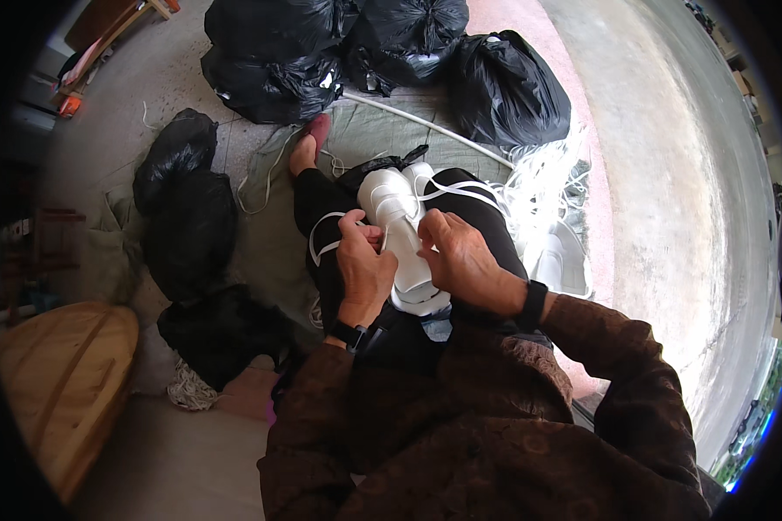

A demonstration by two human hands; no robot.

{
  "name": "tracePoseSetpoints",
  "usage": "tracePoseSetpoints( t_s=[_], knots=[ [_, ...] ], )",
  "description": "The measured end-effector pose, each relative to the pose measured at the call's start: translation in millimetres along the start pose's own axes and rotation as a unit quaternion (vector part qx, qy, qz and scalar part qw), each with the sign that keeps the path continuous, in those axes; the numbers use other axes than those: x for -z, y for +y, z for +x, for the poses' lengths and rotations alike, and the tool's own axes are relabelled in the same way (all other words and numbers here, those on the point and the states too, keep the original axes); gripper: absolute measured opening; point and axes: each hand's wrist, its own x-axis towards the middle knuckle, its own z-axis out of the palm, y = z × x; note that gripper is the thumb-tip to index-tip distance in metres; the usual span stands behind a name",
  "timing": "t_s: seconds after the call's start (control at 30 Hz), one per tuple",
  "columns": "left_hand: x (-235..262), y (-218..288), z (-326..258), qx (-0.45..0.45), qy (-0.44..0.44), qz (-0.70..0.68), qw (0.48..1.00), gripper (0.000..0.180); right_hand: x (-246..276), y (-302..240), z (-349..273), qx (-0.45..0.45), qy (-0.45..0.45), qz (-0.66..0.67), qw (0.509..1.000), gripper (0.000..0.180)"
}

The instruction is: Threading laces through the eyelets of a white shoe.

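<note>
Left hand (363, 265): closed on the white plastic piece (406, 252), pinning it on the lap.
Right hand (459, 256): fingers curled, pinching a white strap (460, 187) against that piece.
Strap pile (543, 187): at 2 o'clock, within reach.
Black bags (382, 52): at 12 o'clock, on the floor.

Both hands (413, 260) on white plastic piece (401, 227)

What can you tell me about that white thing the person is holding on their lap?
The white piece looks like smooth moulded plastic, long and rounded, wider at its near end. It lies lengthwise on the person's lap, pointing away from them. The left hand and right hand grip its sides, and thin white straps cross near its far end.
</note>
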Motion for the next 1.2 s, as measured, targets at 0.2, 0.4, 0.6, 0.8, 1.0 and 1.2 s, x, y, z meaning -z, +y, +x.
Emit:
tracePoseSetpoints(
  t_s=[0.2, 0.4, 0.6, 0.8, 1.0, 1.2],
  knots=[
    [0, -15, 13, 0.022, 0.008, -0.013, 1.000, 0.047, -36, 16, 37, 0.043, -0.021, -0.079, 0.996, 0.040],
    [5, -27, 29, -0.004, 0.004, -0.023, 1.000, 0.024, -69, 22, 49, 0.199, -0.021, -0.310, 0.929, 0.016],
    [11, -11, -8, -0.057, -0.065, -0.006, 0.996, 0.039, -48, 8, 23, 0.082, -0.080, -0.058, 0.992, 0.034],
    [21, 21, -32, -0.451, -0.198, 0.053, 0.869, 0.023, 43, -25, -36, -0.030, -0.109, 0.079, 0.990, 0.039],
    [28, 68, -104, 0.225, -0.490, -0.375, 0.754, 0.034, 9, 15, -8, -0.014, 0.004, 0.034, 0.999, 0.044],
    [29, 59, -42, 0.229, -0.194, -0.347, 0.888, 0.027, -3, 44, 19, -0.049, -0.035, 0.020, 0.998, 0.053]
  ],
)
